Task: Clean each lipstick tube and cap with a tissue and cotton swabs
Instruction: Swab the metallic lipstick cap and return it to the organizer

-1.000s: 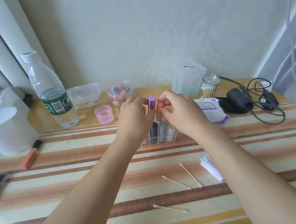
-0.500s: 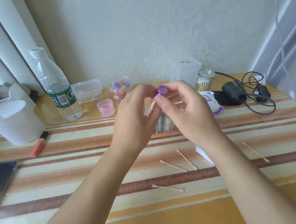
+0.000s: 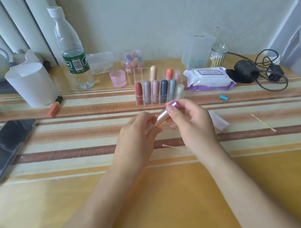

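Over the middle of the table point(image 3: 154, 196), the left hand point(image 3: 138, 131) gripped the lipstick point(image 3: 162, 118) by its base while the right hand point(image 3: 190, 121) pinched its purple cap point(image 3: 173, 104). The step in hand seemed to be uncapping. The next move would call for a straight pull, then the tissue point(image 3: 218, 121) lying just right of the hands.

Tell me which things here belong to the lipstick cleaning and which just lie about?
For the job: lipstick tube held by left hand and right hand; lipstick rack; tissue; cotton swabs.
Lying about: phone; water bottle; pink cup; wipes pack; cable; marker.
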